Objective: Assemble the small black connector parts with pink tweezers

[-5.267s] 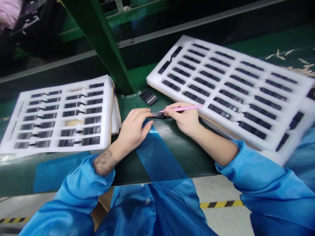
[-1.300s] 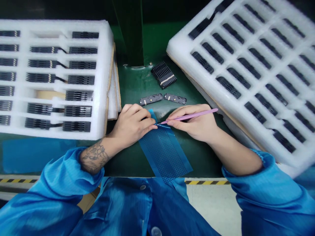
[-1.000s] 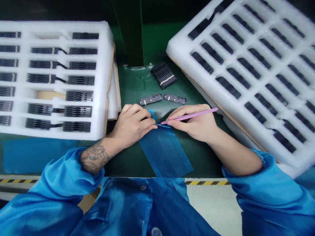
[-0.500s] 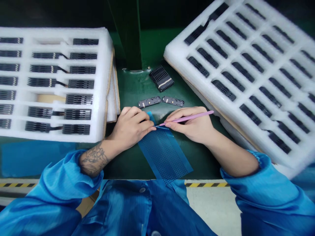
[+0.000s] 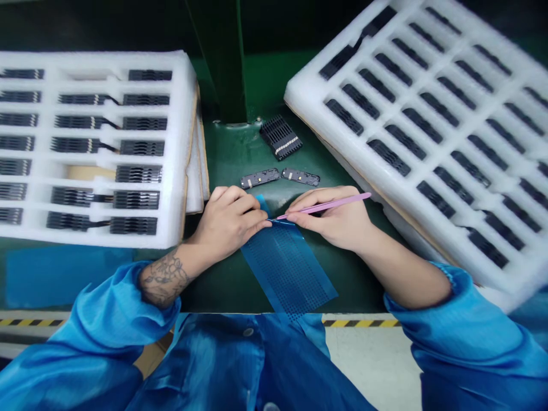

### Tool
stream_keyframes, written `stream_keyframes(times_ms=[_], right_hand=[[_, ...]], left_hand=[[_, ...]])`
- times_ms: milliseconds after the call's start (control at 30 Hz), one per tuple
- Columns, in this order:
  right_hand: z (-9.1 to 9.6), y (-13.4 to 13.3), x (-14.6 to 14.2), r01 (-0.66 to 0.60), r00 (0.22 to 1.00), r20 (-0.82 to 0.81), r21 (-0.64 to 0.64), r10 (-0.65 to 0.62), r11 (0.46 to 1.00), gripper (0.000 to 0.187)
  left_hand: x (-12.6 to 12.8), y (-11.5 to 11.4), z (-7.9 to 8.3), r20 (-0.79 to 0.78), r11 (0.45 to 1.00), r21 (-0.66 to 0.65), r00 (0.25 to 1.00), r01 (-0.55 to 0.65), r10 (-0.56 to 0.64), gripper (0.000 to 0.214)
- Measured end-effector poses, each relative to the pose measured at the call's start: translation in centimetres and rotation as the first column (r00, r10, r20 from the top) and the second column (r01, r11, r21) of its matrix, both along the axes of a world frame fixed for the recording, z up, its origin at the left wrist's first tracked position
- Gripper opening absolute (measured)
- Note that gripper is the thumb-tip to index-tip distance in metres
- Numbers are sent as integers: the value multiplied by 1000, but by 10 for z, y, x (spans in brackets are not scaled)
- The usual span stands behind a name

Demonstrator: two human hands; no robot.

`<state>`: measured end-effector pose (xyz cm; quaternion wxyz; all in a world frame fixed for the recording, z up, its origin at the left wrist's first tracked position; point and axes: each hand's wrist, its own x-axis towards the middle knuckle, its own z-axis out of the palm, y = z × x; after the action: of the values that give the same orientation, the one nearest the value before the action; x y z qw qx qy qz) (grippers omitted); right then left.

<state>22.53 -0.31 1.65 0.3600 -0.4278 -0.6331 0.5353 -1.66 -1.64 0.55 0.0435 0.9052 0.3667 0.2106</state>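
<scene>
A blue sheet with rows of small dark squares lies under both my hands, its near end at the bench's front edge. A fold is raised along its upper part. My left hand pinches the sheet at that fold between thumb and fingers. Pink tweezers are gripped in my right hand, their tips at the fold beside my left fingertips. What the tips touch is too small to make out. Just beyond my hands lie two small black electronic parts, a left one and a right one.
A block of stacked black parts sits farther back on the green bench. White foam trays filled with black parts flank the work area, a left tray and a tilted right tray. Another blue sheet lies front left.
Almost nothing differs. Both hands and the tweezers hold nearly the same place at the fold, and the near end of the blue sheet appears shifted very slightly to the right.
</scene>
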Motion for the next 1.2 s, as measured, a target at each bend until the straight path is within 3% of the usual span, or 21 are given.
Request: stream_keyframes(times_ms=[100,267,433,500,633,800,1200], right_hand=[[1,1,1,31,999,20,5,-31,1000,10],[-4,4,4,214,976,43,26,-215,977,9],[-9,8,5,321,945,61,27,-322,947,13],[-8,9,5,338,939,60,23,-339,941,16],[-5,13,5,357,932,66,3,-357,934,23],[-7,13,4,378,920,100,25,-378,926,18],[-6,15,2,363,921,137,37,-365,931,18]], left_hand=[[0,0,1,-4,1000,1,1000,1,-1,15],[0,-4,5,-31,999,-30,999,23,-23,24],[4,-4,8,-71,998,-31,996,-55,52,55],[5,-3,8,-114,994,-76,991,-83,74,64],[7,-1,8,-155,988,-155,988,-13,-11,56],[8,-3,8,-138,988,-152,989,34,-56,52],[8,-3,7,-131,989,-146,990,27,-46,58]])
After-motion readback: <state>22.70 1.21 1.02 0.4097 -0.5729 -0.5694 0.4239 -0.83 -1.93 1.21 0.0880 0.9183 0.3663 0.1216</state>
